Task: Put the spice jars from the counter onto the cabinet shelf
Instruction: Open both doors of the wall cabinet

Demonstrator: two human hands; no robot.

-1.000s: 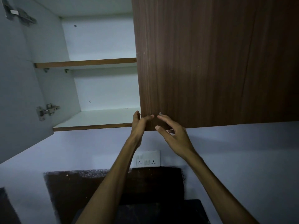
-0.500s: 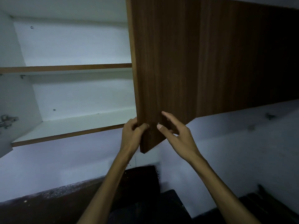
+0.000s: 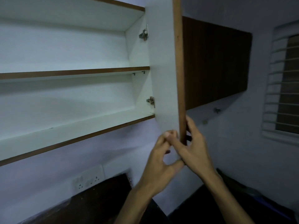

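The wall cabinet stands open, its white lower shelf (image 3: 68,131) and middle shelf (image 3: 72,72) bare. The right-hand cabinet door (image 3: 163,70) is swung out edge-on toward me, white inside, brown wood outside. My left hand (image 3: 159,160) curls its fingers onto the door's bottom corner from the inner side. My right hand (image 3: 194,147) grips the same corner, fingers wrapped round the brown edge. No spice jars are in view.
A second brown cabinet door (image 3: 215,62) stays closed to the right. A white socket plate (image 3: 89,179) sits on the wall below the shelves. Dark counter (image 3: 97,201) lies beneath, and a barred window (image 3: 284,78) is at far right.
The right cabinet door has swung from closed to wide open, pulled by both hands at its bottom corner. My view has turned right, bringing the window into sight.
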